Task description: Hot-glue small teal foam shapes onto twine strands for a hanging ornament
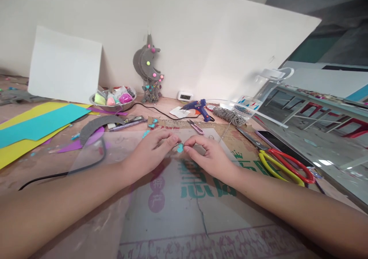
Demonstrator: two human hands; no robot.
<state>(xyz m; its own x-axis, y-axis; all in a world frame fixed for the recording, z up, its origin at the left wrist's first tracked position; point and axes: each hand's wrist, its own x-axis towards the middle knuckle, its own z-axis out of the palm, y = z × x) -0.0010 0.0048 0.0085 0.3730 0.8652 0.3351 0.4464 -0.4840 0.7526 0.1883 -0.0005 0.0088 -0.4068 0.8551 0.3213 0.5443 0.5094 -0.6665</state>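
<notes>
Between the fingertips of both hands is a small turquoise piece (180, 148), rounded or heart-like in outline. My left hand (152, 149) is closed in a pinch at its upper left edge. From the other side, the thumb and forefinger of my right hand (211, 157) pinch at its right edge. A thin grey string (202, 211) trails down the sheet beneath my hands; whether it joins the piece cannot be made out. More turquoise pieces (152, 125) lie beyond my left hand on a cardboard strip. Small pink-handled scissors (196, 127) rest past the fingertips.
A translucent sheet (161, 228) covers printed cardboard. Large red-and-yellow scissors (284, 167) and a phone (283, 147) lie right. Behind are a blue glue gun (198, 107), string bundle (230, 116), clock (184, 96), clay bowl (115, 104) and hanging grey moon ornament (148, 65).
</notes>
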